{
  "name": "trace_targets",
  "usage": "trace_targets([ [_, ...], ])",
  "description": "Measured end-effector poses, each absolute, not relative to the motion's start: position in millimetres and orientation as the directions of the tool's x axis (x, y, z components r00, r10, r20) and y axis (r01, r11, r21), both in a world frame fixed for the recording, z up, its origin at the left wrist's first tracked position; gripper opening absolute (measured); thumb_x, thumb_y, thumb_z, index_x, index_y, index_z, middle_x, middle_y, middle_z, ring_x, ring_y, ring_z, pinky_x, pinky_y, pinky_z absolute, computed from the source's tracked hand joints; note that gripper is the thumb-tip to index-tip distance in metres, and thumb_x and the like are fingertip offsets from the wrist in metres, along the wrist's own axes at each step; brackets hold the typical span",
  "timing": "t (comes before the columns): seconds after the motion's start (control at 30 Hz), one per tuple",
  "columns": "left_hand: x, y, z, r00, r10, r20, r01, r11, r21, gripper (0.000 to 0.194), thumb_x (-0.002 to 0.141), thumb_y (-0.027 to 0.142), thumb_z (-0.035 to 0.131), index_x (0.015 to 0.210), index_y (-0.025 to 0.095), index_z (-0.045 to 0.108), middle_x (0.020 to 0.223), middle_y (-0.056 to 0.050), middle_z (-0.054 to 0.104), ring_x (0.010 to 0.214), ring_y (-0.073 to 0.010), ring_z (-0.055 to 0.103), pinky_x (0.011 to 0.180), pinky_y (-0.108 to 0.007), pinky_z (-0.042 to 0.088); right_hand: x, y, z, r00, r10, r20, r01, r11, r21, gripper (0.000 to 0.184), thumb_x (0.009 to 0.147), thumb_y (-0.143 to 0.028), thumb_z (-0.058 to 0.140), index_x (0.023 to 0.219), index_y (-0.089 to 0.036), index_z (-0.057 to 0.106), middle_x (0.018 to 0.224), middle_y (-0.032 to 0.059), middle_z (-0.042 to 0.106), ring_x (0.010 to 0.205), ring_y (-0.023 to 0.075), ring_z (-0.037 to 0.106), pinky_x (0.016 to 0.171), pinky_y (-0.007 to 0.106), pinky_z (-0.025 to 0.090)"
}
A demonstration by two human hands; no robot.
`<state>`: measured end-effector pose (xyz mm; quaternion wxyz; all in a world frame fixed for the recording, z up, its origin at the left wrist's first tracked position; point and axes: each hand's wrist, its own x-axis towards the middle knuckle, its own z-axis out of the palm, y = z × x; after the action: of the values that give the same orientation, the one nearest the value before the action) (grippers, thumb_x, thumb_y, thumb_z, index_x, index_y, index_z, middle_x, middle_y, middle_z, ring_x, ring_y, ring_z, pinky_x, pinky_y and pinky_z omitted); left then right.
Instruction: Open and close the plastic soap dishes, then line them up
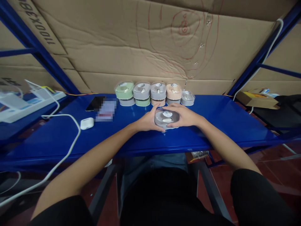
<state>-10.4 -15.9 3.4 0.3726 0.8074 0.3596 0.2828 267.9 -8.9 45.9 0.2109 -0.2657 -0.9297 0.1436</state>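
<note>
Between my two hands, near the front of the blue table, is a grey plastic box with a clear lid, a round label and a pale tab on top. My left hand wraps its left side, thumb and fingers curved round the edge. On the opposite side my right hand grips it in the same way. Just behind stands a row of similar boxes, stacked in pairs: a green box, a grey-lilac box, another greyish box and a peach box. A single grey box ends the row.
To the left lie a white earbud case, a dark phone and a blurred-out item. A white cable hangs across the left side. Cardboard backs the table, with blue metal posts at both sides.
</note>
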Motion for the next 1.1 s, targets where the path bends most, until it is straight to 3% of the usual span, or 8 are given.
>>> trace_targets([
  [0.17,-15,-16,11,0.590,0.784,0.191,0.398,-0.489,0.776,0.146,0.063,0.056,0.107,0.181,0.028,0.027,0.174,-0.024,0.055,0.165,-0.0483,0.051,0.134,-0.067,0.044,264,-7,41,-0.778,0.559,0.287,0.439,0.810,-0.388,0.096,0.088,-0.063,0.090,0.172,-0.031,0.058,0.150,0.0134,0.067,0.135,0.0384,0.068,0.122,0.057,0.055],
  [0.37,-15,-15,15,0.617,0.740,0.267,0.427,-0.600,0.677,0.107,0.068,0.058,0.103,0.159,0.023,0.058,0.162,-0.019,0.067,0.151,-0.0456,0.064,0.129,-0.063,0.051,266,-6,38,-0.795,0.552,0.253,0.435,0.809,-0.395,0.095,0.093,-0.063,0.084,0.176,-0.032,0.052,0.156,0.0127,0.063,0.137,0.0364,0.068,0.122,0.053,0.056],
  [0.57,-20,-15,18,0.620,0.745,0.246,0.506,-0.620,0.599,0.108,0.075,0.055,0.096,0.167,0.024,0.050,0.170,-0.019,0.060,0.157,-0.0453,0.059,0.132,-0.062,0.047,265,-1,32,-0.773,0.571,0.277,0.441,0.796,-0.414,0.096,0.092,-0.076,0.082,0.173,-0.033,0.054,0.153,0.0140,0.070,0.139,0.0388,0.068,0.122,0.059,0.056],
  [0.7,-36,-12,29,0.604,0.776,0.184,0.629,-0.605,0.489,0.108,0.076,0.056,0.093,0.168,0.023,0.049,0.170,-0.020,0.059,0.160,-0.0497,0.053,0.134,-0.064,0.043,284,17,37,-0.499,0.722,0.479,0.599,0.687,-0.411,0.060,0.110,-0.071,0.053,0.143,-0.027,0.075,0.135,0.0149,0.079,0.128,0.0383,0.072,0.119,0.061,0.056],
  [0.77,-46,-11,35,0.542,0.829,0.138,0.727,-0.545,0.418,0.105,0.077,0.061,0.091,0.166,0.020,0.051,0.164,-0.023,0.063,0.156,-0.0545,0.055,0.129,-0.067,0.046,302,30,40,-0.264,0.779,0.569,0.756,0.534,-0.379,0.057,0.112,-0.065,0.047,0.138,-0.024,0.077,0.136,0.0186,0.077,0.133,0.0426,0.069,0.122,0.066,0.053],
  [0.83,-53,-10,40,0.454,0.882,0.124,0.816,-0.468,0.339,0.105,0.079,0.070,0.088,0.161,0.014,0.055,0.159,-0.028,0.063,0.150,-0.0589,0.057,0.127,-0.070,0.046,323,43,39,-0.151,0.792,0.591,0.861,0.399,-0.314,0.065,0.107,-0.068,0.054,0.149,-0.020,0.072,0.152,0.0236,0.068,0.146,0.0491,0.060,0.126,0.070,0.047],
  [1.0,-52,-12,39,0.503,0.806,0.310,0.781,-0.578,0.236,0.099,0.087,0.074,0.082,0.164,0.018,0.055,0.164,-0.024,0.058,0.151,-0.0523,0.056,0.129,-0.067,0.046,349,66,24,-0.263,0.888,0.377,0.934,0.333,-0.133,0.100,0.096,-0.080,0.066,0.175,-0.021,0.049,0.190,0.0208,0.031,0.171,0.0548,0.032,0.132,0.074,0.038],
  [1.1,-44,-14,34,0.613,0.669,0.420,0.676,-0.720,0.158,0.069,0.097,0.056,0.079,0.157,0.025,0.066,0.168,-0.019,0.055,0.154,-0.0459,0.056,0.130,-0.064,0.047,343,67,23,-0.277,0.914,0.297,0.941,0.320,-0.108,0.093,0.098,-0.077,0.066,0.171,-0.020,0.054,0.184,0.0211,0.043,0.167,0.0516,0.039,0.133,0.069,0.039],
])
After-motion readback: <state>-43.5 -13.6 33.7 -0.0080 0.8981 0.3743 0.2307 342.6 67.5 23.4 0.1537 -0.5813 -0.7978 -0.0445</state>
